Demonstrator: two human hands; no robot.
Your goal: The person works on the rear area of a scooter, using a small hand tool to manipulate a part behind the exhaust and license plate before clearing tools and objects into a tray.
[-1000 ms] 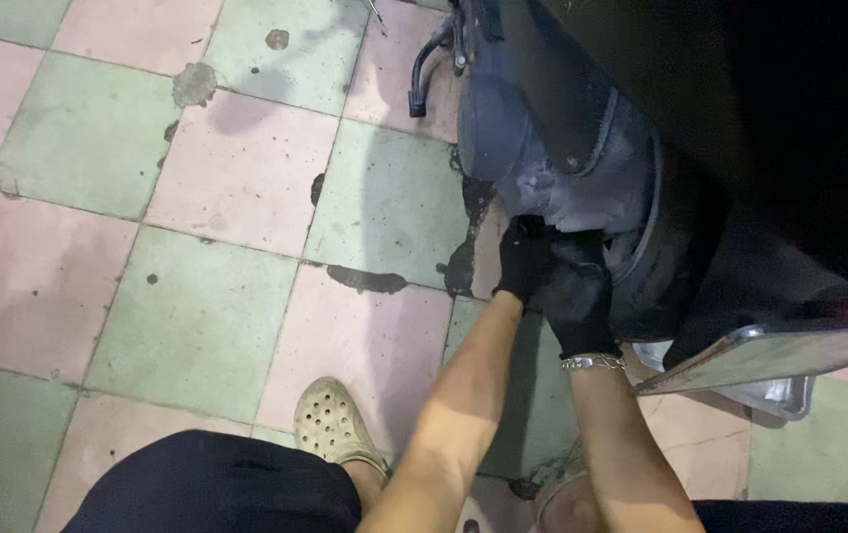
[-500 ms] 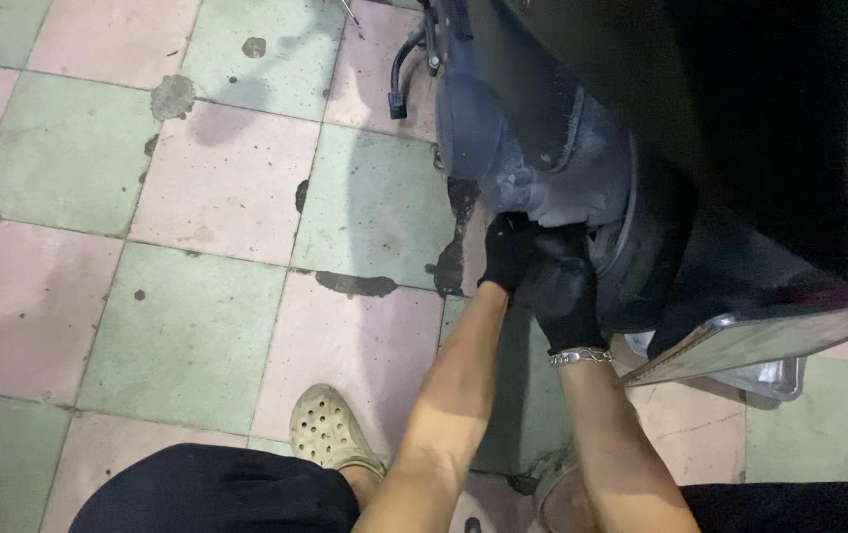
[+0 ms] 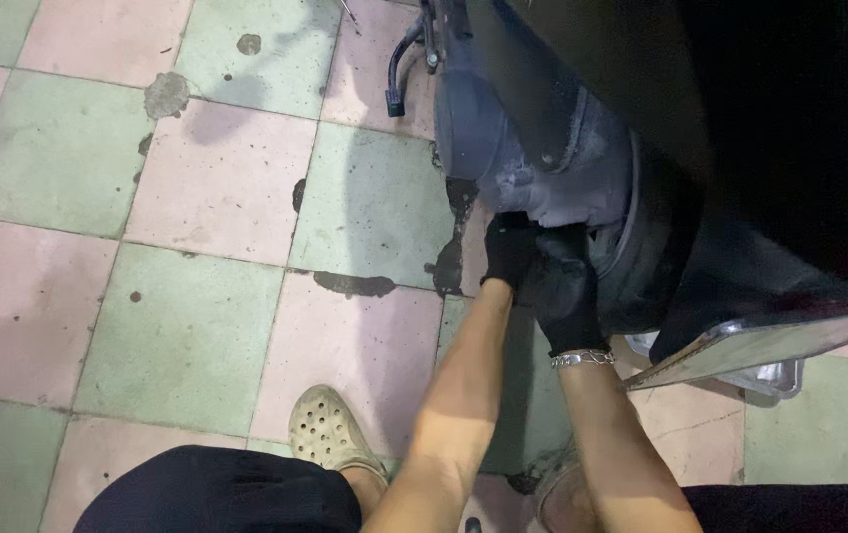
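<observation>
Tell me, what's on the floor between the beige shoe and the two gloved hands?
Nothing lies there in the head view: just bare pink and green tiles with dark stains between the shoe and the left hand and right hand.

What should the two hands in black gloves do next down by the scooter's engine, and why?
Probably keep the left hand bracing and let the right hand work the hidden part: both gloved hands press together against the grey engine casing, and what they grip cannot be seen.
</observation>
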